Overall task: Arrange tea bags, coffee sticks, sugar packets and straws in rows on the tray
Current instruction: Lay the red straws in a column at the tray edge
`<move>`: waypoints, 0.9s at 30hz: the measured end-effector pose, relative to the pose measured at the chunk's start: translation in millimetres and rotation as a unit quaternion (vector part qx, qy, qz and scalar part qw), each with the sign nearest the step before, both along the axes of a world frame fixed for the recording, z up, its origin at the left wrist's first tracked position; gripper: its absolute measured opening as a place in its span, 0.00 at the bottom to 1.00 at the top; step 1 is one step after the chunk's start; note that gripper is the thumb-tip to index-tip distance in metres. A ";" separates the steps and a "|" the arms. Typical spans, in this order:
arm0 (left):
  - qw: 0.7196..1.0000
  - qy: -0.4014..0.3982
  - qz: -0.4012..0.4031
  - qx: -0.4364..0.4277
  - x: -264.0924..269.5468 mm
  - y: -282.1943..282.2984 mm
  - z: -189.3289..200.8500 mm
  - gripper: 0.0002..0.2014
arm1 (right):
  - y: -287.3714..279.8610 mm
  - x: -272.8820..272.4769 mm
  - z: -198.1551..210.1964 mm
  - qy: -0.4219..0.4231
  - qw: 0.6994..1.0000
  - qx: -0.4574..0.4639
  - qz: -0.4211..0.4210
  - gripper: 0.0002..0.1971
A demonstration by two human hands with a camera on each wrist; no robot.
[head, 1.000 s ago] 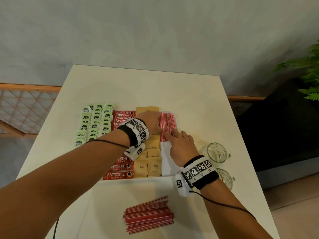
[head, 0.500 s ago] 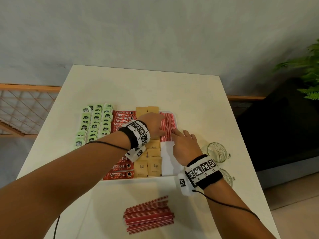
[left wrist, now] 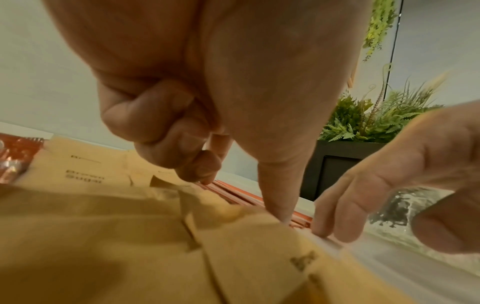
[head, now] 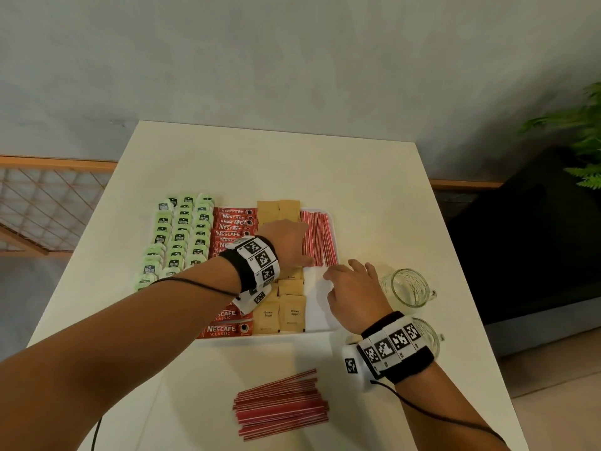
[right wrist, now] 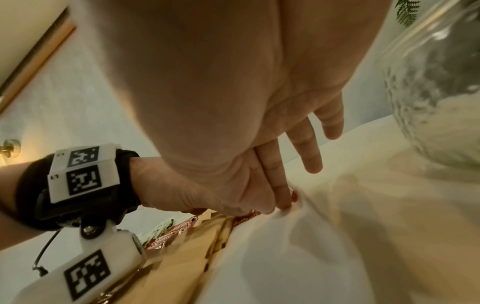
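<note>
A white tray (head: 320, 307) holds rows of green tea bags (head: 182, 236), red coffee sticks (head: 232, 222), brown sugar packets (head: 292, 312) and, at its far right, red straws (head: 320, 236). My left hand (head: 286, 239) hovers over the sugar packets with its fingers curled. Its thumb (left wrist: 280, 185) presses down at the left near corner of the straws (left wrist: 233, 195). My right hand (head: 353, 288) lies flat with straight fingers (right wrist: 280, 185) touching the tray at the straws' near ends (right wrist: 294, 197). A loose pile of straws (head: 281, 405) lies on the table in front of the tray.
Two glass jars (head: 408, 288) (head: 426, 336) stand just right of the tray, close to my right wrist. The table's right edge is beyond them. A potted fern (head: 582, 151) stands off the table at the right.
My right hand has drawn back from on top of the tray's straws to their near ends. The left hand has stayed in place.
</note>
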State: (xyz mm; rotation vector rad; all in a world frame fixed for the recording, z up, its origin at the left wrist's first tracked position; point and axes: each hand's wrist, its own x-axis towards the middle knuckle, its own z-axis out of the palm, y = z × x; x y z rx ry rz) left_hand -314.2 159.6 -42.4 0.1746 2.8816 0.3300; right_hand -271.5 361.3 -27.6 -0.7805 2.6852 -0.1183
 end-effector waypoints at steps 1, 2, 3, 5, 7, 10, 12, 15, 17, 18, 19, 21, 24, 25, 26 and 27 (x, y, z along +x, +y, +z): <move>1.000 0.000 0.004 -0.004 0.1 0.9 -0.4 0.24 | -1.5 -0.3 0.5 0.002 1.000 0.000 0.002 0.21; 1.000 0.000 0.007 -0.007 0.0 1.8 0.7 0.25 | -3.3 -0.7 0.8 0.003 1.000 0.001 0.006 0.21; 1.000 -0.001 0.008 -0.011 -0.6 2.9 1.8 0.25 | -4.8 -1.0 0.9 0.002 1.000 0.002 0.009 0.21; 1.000 -0.005 0.007 -0.014 -1.6 4.1 5.6 0.27 | -6.5 -1.9 1.1 -0.008 1.000 0.000 0.010 0.22; 1.000 -0.007 0.002 -0.010 -1.3 3.3 9.8 0.27 | -4.8 -2.9 1.8 -0.011 1.000 -0.002 0.003 0.23; 1.000 -0.017 -0.007 -0.014 1.2 -0.2 15.1 0.28 | 1.7 -5.1 3.3 -0.009 1.000 0.008 -0.018 0.21; 0.999 -0.024 -0.009 -0.023 3.5 -1.6 17.0 0.31 | 2.5 -4.4 4.3 -0.011 1.000 0.020 -0.017 0.21; 1.000 -0.021 -0.008 -0.015 4.0 -1.8 16.4 0.30 | -0.6 -3.1 4.6 -0.014 0.999 0.025 -0.013 0.21; 1.000 -0.017 -0.005 -0.003 3.9 -0.7 17.2 0.27 | -1.8 -4.1 5.0 -0.012 1.000 0.024 -0.015 0.21; 1.000 -0.016 -0.004 -0.002 4.1 -0.6 17.5 0.26 | -2.4 -4.5 5.1 -0.012 1.000 0.023 -0.017 0.21; 1.000 -0.016 -0.004 -0.001 4.4 -0.1 18.1 0.25 | -2.9 -4.2 5.3 -0.010 1.000 0.023 -0.016 0.21; 1.000 -0.019 -0.005 -0.004 5.1 0.9 18.7 0.24 | -5.7 -1.3 4.9 -0.009 1.000 0.021 -0.005 0.21; 1.000 -0.017 -0.006 -0.012 4.9 2.7 19.7 0.25 | -12.2 4.5 2.8 -0.007 0.999 0.020 0.027 0.21; 1.000 -0.015 -0.006 -0.014 5.0 3.5 19.8 0.26 | -13.4 4.8 1.9 -0.004 0.999 0.022 0.031 0.20; 1.000 -0.016 -0.007 -0.015 5.1 4.4 19.5 0.26 | -14.3 4.3 1.3 -0.001 0.999 0.023 0.032 0.20; 1.000 -0.016 -0.008 -0.017 5.5 5.1 20.1 0.25 | -15.1 3.3 0.8 0.001 0.999 0.022 0.032 0.19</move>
